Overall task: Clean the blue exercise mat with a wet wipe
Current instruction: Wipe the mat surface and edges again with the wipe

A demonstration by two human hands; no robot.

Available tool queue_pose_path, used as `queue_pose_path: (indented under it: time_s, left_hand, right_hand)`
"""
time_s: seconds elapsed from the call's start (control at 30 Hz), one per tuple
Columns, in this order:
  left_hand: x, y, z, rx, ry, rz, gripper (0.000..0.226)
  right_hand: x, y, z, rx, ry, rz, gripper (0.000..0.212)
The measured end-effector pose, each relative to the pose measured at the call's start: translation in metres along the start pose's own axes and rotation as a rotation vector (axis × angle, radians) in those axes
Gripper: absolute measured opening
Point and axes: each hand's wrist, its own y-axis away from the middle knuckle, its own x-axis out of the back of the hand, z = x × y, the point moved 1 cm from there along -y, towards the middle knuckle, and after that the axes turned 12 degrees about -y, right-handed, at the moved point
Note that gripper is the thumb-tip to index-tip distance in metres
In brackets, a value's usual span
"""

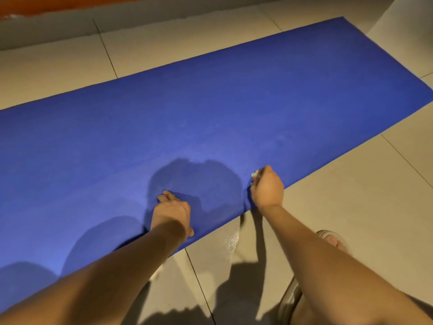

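Observation:
The blue exercise mat (210, 109) lies flat on the tiled floor, running from the lower left to the upper right. My left hand (172, 211) rests on the mat near its front edge, fingers pointing away from me and thumb at the edge. My right hand (267, 187) sits on the mat's front edge further right, its fingers curled round a small white wet wipe (255, 174) that peeks out at the fingertips. Most of the wipe is hidden inside the fist.
Beige floor tiles (351, 207) surround the mat. A shiny clear wrapper (230, 242) lies on the floor just in front of the mat's edge. A foot in a sandal (332, 240) stands at the right. A wall base (58, 17) runs along the back.

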Motion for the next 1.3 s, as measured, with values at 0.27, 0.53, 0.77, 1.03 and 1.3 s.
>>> queue_pose_path:
  time_s: [0.27,0.53,0.77,1.03,1.3]
  left_hand:
    - [0.0,0.004,-0.003,-0.003,0.019,0.028,0.105]
    - [0.002,0.003,-0.002,0.012,0.001,0.01,0.106]
    - [0.004,0.007,-0.002,0.021,-0.004,0.023,0.106]
    - [0.001,0.003,-0.001,0.033,0.001,0.014,0.107]
    - [-0.004,0.004,-0.002,0.033,0.013,0.049,0.107]
  right_hand:
    - [-0.045,0.104,-0.043,0.484,0.045,-0.427,0.014]
    - [0.014,-0.005,0.025,0.152,0.11,-0.022,0.014]
    - [-0.048,0.111,-0.03,0.266,-0.091,-0.179,0.005]
    - [-0.012,0.06,0.02,0.323,0.127,-0.119,0.019]
    - [-0.015,0.052,0.013,-0.034,-0.143,0.156,0.005]
